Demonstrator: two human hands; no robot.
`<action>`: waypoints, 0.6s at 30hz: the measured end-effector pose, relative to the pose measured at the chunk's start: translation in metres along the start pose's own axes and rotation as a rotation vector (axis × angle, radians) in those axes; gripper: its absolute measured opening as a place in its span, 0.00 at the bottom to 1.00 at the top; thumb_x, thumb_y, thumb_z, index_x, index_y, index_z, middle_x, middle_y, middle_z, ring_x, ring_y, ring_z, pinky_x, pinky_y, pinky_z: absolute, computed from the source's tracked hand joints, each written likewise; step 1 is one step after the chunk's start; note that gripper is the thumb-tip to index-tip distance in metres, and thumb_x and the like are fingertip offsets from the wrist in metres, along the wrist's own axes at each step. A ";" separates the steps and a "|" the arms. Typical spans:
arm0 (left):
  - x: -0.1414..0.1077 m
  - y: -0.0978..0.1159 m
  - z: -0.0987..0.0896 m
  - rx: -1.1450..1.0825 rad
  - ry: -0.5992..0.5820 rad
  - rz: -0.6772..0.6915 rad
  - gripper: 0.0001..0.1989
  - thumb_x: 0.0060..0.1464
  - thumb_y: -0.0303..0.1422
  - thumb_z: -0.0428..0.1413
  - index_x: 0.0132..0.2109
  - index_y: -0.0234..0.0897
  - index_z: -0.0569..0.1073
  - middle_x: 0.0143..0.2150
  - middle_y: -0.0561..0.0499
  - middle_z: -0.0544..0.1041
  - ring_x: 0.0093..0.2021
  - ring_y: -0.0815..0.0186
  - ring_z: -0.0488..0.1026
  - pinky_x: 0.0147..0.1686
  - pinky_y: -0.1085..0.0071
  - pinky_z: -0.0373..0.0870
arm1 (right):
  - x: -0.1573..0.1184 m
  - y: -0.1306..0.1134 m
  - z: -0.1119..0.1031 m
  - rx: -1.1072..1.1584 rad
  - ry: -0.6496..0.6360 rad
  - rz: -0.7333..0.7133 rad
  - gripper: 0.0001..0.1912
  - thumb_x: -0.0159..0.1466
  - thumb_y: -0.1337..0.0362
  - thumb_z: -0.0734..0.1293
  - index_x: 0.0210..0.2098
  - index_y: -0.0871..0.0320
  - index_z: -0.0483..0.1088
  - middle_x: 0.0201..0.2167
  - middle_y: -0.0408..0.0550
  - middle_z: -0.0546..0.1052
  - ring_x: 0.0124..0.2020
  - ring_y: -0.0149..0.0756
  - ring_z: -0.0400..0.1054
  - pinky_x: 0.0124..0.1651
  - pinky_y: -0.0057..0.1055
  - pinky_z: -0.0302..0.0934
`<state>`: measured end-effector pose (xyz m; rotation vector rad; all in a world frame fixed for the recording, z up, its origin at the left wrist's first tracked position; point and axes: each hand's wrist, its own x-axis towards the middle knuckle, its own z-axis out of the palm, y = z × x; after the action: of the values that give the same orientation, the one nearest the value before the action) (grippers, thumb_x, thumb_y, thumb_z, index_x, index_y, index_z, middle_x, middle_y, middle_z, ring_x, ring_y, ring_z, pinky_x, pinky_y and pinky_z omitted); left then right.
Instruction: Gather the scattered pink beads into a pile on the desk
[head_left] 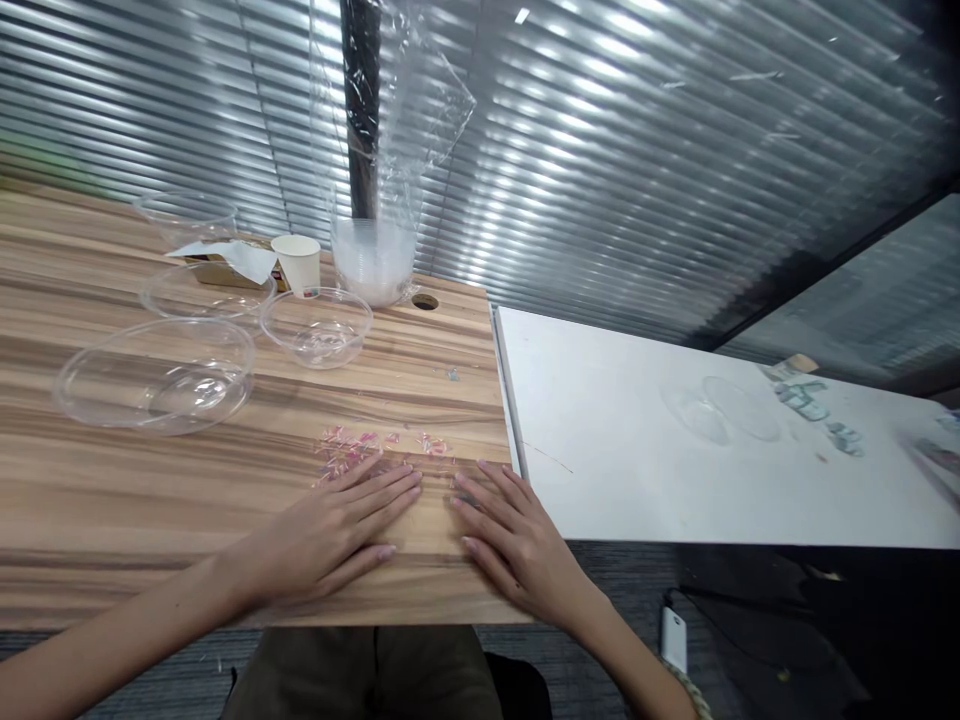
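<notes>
Small pink and reddish beads or tube-like bits point(346, 447) lie loose on the wooden table point(420, 590). My left hand point(337, 530) rests flat just in front of them, fingers stretched out and pointing right, the upper fingers touching the edge of the pile. Facing it across a short gap, my right hand point(517, 540) lies palm down near the table's right edge, fingers extended toward the left. Neither hand holds anything that shows; what lies under the palms is hidden. Clear round bowls point(161, 375) and a smaller clear bowl point(319, 325) stand behind the left hand.
A paper cup point(298, 262), a box with white tissue point(232, 262) and a clear plastic bag in a tub point(375, 255) stand at the back. Beside them is a cable hole point(425, 301). A white table point(615, 430) adjoins on the right, carrying clear lids and small bags.
</notes>
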<state>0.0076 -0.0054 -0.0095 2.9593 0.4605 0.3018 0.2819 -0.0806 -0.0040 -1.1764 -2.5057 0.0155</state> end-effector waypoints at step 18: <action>-0.026 -0.003 -0.007 0.066 0.125 -0.148 0.31 0.68 0.35 0.43 0.70 0.39 0.37 0.69 0.46 0.50 0.69 0.57 0.47 0.68 0.53 0.38 | 0.038 -0.015 0.006 0.022 -0.153 -0.065 0.21 0.72 0.58 0.55 0.59 0.62 0.62 0.63 0.50 0.60 0.68 0.43 0.42 0.68 0.51 0.41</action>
<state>-0.0194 -0.0097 -0.0077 2.9596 0.7132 0.4648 0.2469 -0.0616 0.0055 -1.1231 -2.6683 0.1195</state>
